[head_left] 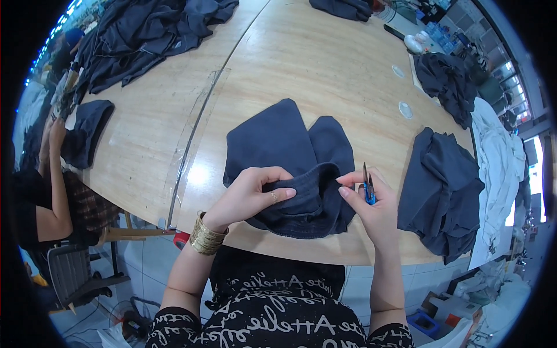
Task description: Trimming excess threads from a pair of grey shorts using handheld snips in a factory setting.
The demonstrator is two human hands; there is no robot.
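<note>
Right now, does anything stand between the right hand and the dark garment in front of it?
Nothing visible does. The right hand has its thumb and forefinger close beside the raised waistband of the dark garment; contact is unclear. The blue-handled scissors it holds sit right of those fingertips.

The dark blue garment point(270, 142) lay folded on the table point(278, 64), stitched band bunched; blue-handled scissors point(370, 196) were held just right of it.
</note>
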